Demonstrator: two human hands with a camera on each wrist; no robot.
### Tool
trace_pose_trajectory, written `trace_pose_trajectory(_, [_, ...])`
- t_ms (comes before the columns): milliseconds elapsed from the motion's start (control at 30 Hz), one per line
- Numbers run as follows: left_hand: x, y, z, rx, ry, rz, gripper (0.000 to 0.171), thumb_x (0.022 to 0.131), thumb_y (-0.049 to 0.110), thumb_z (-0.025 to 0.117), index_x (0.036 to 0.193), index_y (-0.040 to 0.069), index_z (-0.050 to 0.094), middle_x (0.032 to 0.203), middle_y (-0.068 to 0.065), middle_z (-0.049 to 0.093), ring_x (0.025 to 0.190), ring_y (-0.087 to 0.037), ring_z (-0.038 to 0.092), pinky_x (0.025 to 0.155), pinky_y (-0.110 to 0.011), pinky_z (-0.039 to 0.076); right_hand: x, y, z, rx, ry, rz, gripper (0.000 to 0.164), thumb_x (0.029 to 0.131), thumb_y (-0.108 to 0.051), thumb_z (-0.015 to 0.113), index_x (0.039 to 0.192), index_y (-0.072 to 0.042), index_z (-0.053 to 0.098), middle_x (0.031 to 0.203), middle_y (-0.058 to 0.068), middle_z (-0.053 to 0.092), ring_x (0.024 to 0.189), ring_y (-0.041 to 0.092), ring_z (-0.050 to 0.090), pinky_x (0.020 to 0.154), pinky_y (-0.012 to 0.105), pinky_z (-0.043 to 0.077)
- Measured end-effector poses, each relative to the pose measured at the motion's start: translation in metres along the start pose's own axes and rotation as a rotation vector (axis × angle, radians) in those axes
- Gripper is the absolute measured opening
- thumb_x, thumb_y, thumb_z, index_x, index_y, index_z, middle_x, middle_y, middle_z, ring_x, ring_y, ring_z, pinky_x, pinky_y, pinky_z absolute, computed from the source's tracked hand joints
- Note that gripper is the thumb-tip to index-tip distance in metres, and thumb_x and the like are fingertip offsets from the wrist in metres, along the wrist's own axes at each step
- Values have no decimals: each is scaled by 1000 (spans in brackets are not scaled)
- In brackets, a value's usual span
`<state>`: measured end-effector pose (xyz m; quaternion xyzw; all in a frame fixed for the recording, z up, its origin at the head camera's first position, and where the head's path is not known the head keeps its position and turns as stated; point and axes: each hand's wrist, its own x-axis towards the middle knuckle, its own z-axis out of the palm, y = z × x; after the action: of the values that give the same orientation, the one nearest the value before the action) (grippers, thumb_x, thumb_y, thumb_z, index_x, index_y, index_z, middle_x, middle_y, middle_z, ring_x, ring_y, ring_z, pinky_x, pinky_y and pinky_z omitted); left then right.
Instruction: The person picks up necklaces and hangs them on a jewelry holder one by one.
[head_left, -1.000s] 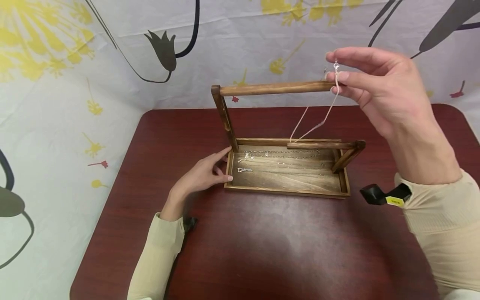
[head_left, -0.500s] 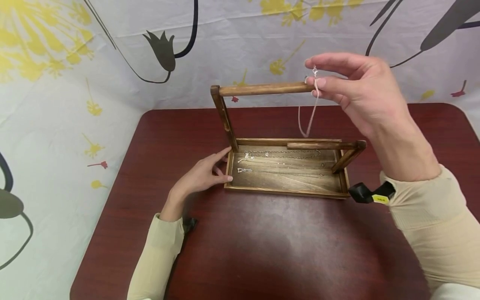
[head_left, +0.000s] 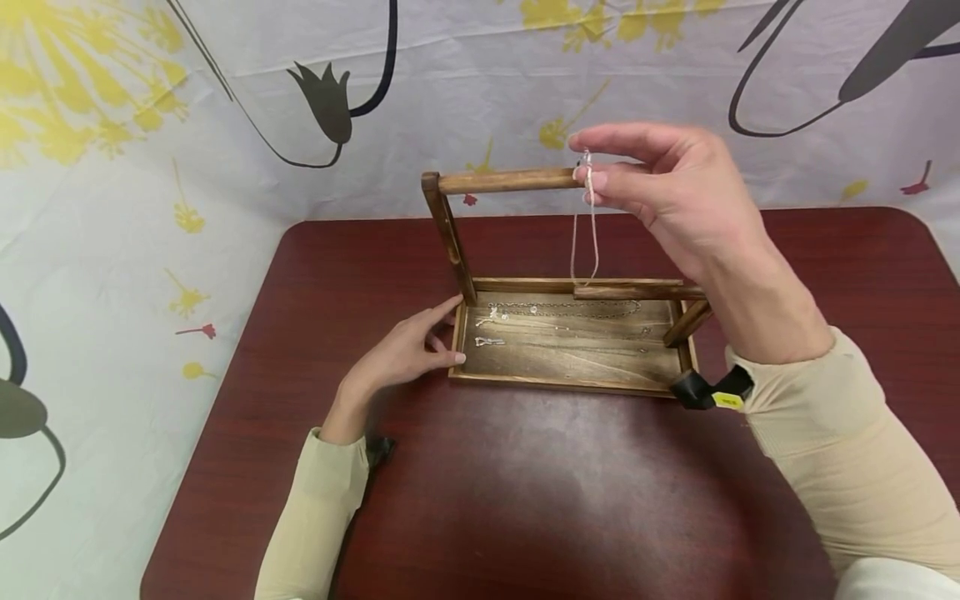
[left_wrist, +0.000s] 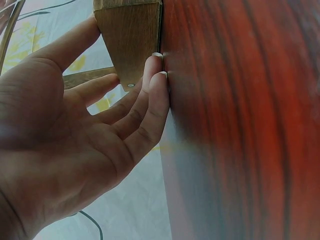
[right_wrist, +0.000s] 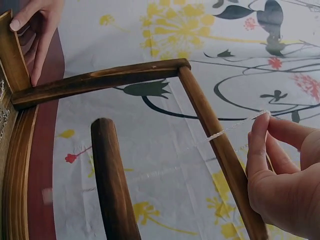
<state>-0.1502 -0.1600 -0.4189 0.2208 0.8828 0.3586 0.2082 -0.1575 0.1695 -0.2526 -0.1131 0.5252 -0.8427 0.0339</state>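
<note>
A wooden jewelry stand (head_left: 446, 233) has a tray base (head_left: 555, 384), a high rear bar (head_left: 510, 180) and a lower front bar (head_left: 630, 292). My right hand (head_left: 675, 192) pinches the clasp end of a thin silver chain necklace (head_left: 596, 242) at the rear bar. Two strands hang below, seemingly on either side of it; in the right wrist view the chain (right_wrist: 220, 134) crosses that bar. My left hand (head_left: 401, 354) touches the tray's left end, fingers spread; in the left wrist view its fingertips (left_wrist: 159, 80) lie against or near the tray's lower edge.
Several fine chains with pendants (head_left: 491, 341) lie inside the tray. The stand is on a dark red wooden table (head_left: 525, 492). Behind and left, a white floral cloth (head_left: 247, 183) hangs close to the table's edges.
My right hand has moved left and slightly down along the rear bar, carrying the chain necklace with it. The hanging loop has narrowed. My left hand and the stand have stayed put.
</note>
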Motion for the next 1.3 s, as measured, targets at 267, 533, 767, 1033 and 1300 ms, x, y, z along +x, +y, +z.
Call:
trace_pose_trajectory(267, [-1,0,0,-3,1,3,87,88,24,78,159,23,27,129,-5,56,84,-11,66,78,-31,54,2,5,13,-120,14,37,35,81,8,77,116,6,71,106,18,71,80,20,70,77,27,56])
trace_pose_trajectory(533, [-1,0,0,0,1,1,87,88,24,79,159,23,27,129,-5,56,83,-11,66,77,-31,54,7,13,24,-143,20,20,31,83,10,74,113,4,72,109,17,71,81,21,70,77,28,56])
trace_pose_trajectory(767, [-2,-2,-1,3,0,-4,87,88,25,78,159,23,27,130,-5,55,84,-11,66,78,-31,54,11,17,36,-160,7,21,30,84,10,73,113,5,72,111,18,71,90,23,72,80,30,57])
trace_pose_trajectory(1033, [0,-1,-1,6,-4,4,87,89,24,78,159,21,27,129,-6,54,84,-12,67,78,-31,54,15,19,44,-226,6,14,30,84,3,76,114,2,73,113,14,71,84,25,71,86,32,54])
trace_pose_trajectory(1300, [-1,-2,-1,2,2,1,86,89,24,78,159,21,27,128,-6,55,84,-13,67,77,-31,54,18,29,53,-221,2,0,29,82,4,78,110,2,73,110,16,71,84,22,71,84,33,55])
